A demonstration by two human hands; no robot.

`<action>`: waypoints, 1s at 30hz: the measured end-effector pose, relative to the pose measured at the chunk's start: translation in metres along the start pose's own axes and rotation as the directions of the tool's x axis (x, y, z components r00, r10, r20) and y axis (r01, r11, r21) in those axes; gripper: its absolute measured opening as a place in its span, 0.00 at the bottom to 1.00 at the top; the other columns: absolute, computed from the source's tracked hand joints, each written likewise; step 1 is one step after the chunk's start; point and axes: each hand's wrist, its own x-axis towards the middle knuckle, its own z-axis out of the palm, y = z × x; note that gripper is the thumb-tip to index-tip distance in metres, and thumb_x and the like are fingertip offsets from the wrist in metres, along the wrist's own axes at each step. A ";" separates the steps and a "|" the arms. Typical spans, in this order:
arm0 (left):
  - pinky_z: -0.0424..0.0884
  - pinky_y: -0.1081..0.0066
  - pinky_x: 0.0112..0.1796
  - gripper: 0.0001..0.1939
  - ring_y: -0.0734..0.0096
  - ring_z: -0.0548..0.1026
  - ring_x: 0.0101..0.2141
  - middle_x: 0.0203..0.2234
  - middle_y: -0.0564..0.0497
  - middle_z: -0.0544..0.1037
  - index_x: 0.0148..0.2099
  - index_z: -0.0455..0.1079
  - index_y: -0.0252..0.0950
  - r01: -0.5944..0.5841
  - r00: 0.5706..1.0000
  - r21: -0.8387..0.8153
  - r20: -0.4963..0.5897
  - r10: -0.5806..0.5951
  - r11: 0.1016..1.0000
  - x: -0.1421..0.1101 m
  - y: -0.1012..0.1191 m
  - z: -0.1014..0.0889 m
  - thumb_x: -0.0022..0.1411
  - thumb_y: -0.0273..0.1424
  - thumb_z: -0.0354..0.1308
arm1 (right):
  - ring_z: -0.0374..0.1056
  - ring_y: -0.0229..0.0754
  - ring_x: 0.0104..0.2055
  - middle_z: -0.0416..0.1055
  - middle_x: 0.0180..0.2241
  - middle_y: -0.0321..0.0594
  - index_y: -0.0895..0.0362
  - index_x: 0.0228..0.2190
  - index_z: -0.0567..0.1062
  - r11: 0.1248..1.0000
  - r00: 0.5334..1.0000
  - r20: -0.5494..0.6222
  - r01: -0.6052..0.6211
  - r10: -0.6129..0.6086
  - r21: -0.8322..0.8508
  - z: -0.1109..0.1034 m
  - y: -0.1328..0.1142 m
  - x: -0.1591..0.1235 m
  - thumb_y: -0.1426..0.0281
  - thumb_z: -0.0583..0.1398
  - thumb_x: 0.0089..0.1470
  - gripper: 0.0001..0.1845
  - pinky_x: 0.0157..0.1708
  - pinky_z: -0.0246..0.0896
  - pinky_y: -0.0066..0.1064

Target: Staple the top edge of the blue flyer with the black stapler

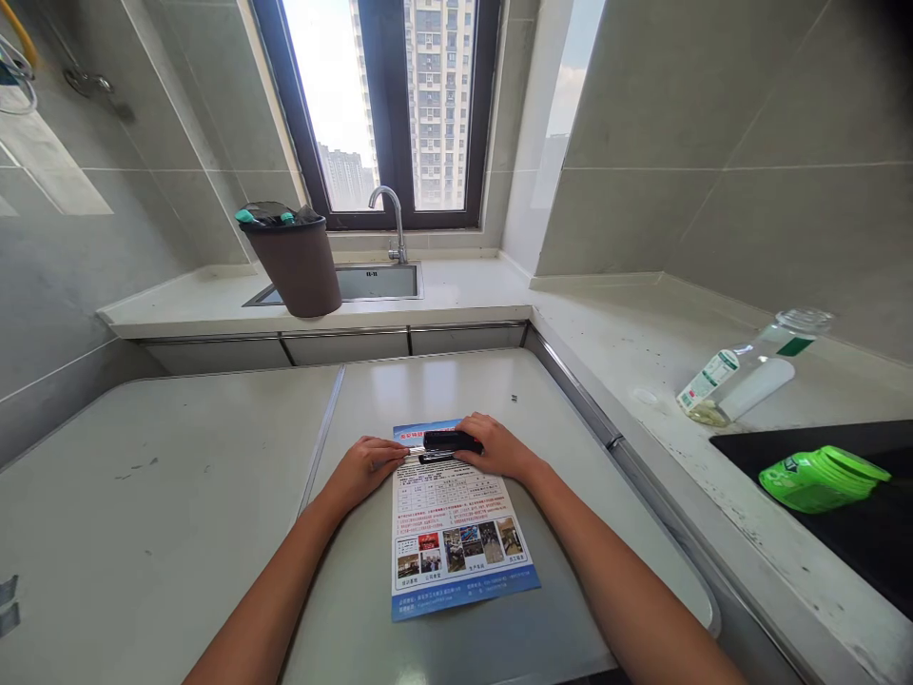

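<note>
A black stapler [448, 441] is held level over the upper part of a printed leaflet [456, 528] with blue edges, text and small photos. My right hand [494, 445] grips the stapler's black body from the right, fingers wrapped round its end. Coming from the left, my left hand [369, 469] has its fingers closed at the silver metal part that sticks out of the stapler. What lies between those fingertips is too small to make out. The leaflet rests flat on a pale tabletop [235, 495], partly under both hands.
On the right counter stand a tilted-looking clear bottle [742, 376] and a bright green container [820, 479] on a black cooktop [870, 533]. Behind the table, a brown bin [296, 271] stands by the sink [381, 283]. A small dark piece [514, 398] lies on the tabletop.
</note>
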 end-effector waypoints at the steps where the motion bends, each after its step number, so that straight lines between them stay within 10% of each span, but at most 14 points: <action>1: 0.73 0.58 0.49 0.10 0.59 0.82 0.43 0.43 0.52 0.85 0.48 0.81 0.50 -0.012 1.000 0.003 0.011 0.012 1.000 -0.001 -0.002 -0.003 0.68 0.38 0.59 | 0.68 0.48 0.44 0.74 0.40 0.43 0.54 0.48 0.74 1.000 1.000 0.008 -0.011 0.011 -0.004 0.000 0.000 0.000 0.60 0.64 0.60 0.17 0.45 0.64 0.39; 15: 0.73 0.66 0.41 0.07 0.64 0.76 0.38 0.34 0.52 0.80 0.44 0.74 0.42 0.016 0.971 -0.174 -0.234 -0.057 0.985 0.001 0.020 0.014 0.62 0.29 0.61 | 0.68 0.46 0.41 0.72 0.39 0.40 0.53 0.44 0.74 0.946 0.985 -0.155 -0.020 0.074 0.325 0.017 -0.039 0.009 0.64 0.67 0.57 0.14 0.41 0.62 0.37; 24: 0.70 0.67 0.41 0.05 0.65 0.74 0.37 0.33 0.52 0.77 0.37 0.73 0.40 -0.003 0.990 -0.150 -0.137 -0.018 0.989 0.000 0.025 0.006 0.59 0.31 0.66 | 0.68 0.44 0.39 0.73 0.36 0.37 0.53 0.40 0.75 0.939 0.990 -0.137 0.005 0.044 0.343 0.020 -0.048 0.012 0.64 0.72 0.49 0.18 0.39 0.61 0.35; 30: 0.70 0.57 0.50 0.14 0.56 0.74 0.48 0.46 0.47 0.79 0.50 0.73 0.41 0.091 0.986 0.004 -0.143 -0.089 0.996 0.009 0.022 0.013 0.62 0.35 0.65 | 0.70 0.46 0.40 0.76 0.35 0.38 0.52 0.39 0.78 0.977 0.947 -0.267 -0.137 0.176 0.161 0.009 -0.033 0.010 0.67 0.73 0.48 0.16 0.44 0.62 0.38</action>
